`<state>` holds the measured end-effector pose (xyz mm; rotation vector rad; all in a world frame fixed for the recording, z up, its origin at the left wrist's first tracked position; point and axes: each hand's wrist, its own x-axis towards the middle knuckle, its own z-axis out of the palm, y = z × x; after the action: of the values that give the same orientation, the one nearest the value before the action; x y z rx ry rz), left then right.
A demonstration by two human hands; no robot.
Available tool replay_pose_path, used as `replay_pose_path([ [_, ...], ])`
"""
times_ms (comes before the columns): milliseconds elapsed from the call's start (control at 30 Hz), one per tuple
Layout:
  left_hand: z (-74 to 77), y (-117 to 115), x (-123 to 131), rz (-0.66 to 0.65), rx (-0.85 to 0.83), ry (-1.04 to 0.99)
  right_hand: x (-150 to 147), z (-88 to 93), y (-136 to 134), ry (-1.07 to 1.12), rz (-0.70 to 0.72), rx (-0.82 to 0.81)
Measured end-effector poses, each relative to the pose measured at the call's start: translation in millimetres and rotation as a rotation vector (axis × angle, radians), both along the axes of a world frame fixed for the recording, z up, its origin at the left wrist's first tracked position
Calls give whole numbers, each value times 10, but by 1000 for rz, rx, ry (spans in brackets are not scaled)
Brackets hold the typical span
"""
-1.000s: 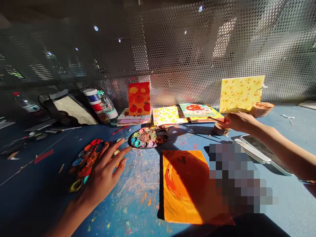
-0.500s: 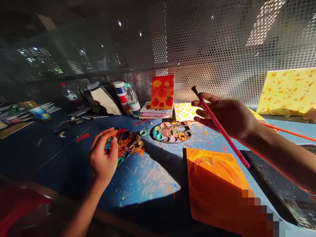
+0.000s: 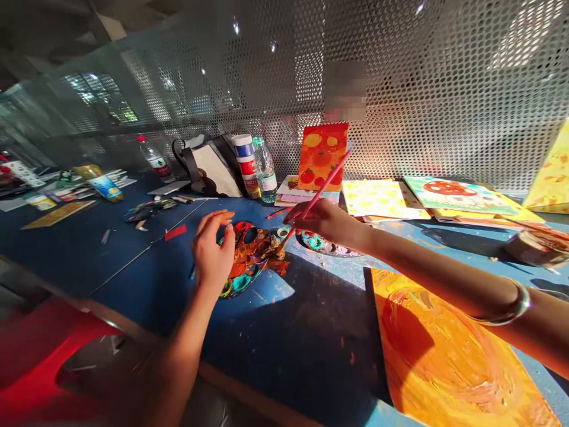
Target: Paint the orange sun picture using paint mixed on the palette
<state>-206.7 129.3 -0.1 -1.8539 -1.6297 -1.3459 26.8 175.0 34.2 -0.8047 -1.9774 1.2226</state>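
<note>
My right hand point(image 3: 313, 219) holds a pink-handled paintbrush point(image 3: 326, 181), its bristles down at the right end of a paint-covered palette point(image 3: 249, 267). That palette is thick with orange, red and teal paint. Over its left side is my left hand point(image 3: 213, 252), fingers curved and apart from the thumb, with nothing visible between them; whether it touches the palette I cannot tell. A second palette point(image 3: 342, 252) lies partly hidden behind my right hand and forearm. Below that forearm is an orange-painted canvas point(image 3: 448, 350) with yellow swirls, partly in shadow.
A small tomato painting point(image 3: 322, 157) leans at the back beside a water bottle point(image 3: 267, 178) and stacked paint jars point(image 3: 246, 166). More paintings point(image 3: 462, 196) lie along the perforated metal wall point(image 3: 400, 89). A round container point(image 3: 540, 246) stands right; a red stool point(image 3: 48, 362) is lower left.
My right hand has moved left and down, bringing the brush's bristles from up in the air to the paint-covered palette. My left hand stays over that palette; the view has shifted.
</note>
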Motion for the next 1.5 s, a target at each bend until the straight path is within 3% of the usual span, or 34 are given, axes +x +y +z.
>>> replay_pose_path([
  [200, -151, 3, -100, 71, -12, -10, -344, -79, -32, -134, 157, 191],
  [467, -180, -3, -107, 111, -16, -20, -453, -147, -105, -198, 105, 304],
  [833, -208, 14, -139, 171, 16, -42, -673, -332, -116, -114, 156, 278],
  [967, -216, 20, -146, 166, 19, -41, -689, -334, -122, -151, 131, 356],
  [1100, -221, 23, -153, 188, 16, -43, -682, -330, -129, -113, 84, 307],
  [1400, -228, 28, -158, 177, 29, -62, -707, -298, -142, -129, 116, 237],
  [1500, -228, 28, -157, 181, 24, -71, -708, -289, -152, -171, 138, 309],
])
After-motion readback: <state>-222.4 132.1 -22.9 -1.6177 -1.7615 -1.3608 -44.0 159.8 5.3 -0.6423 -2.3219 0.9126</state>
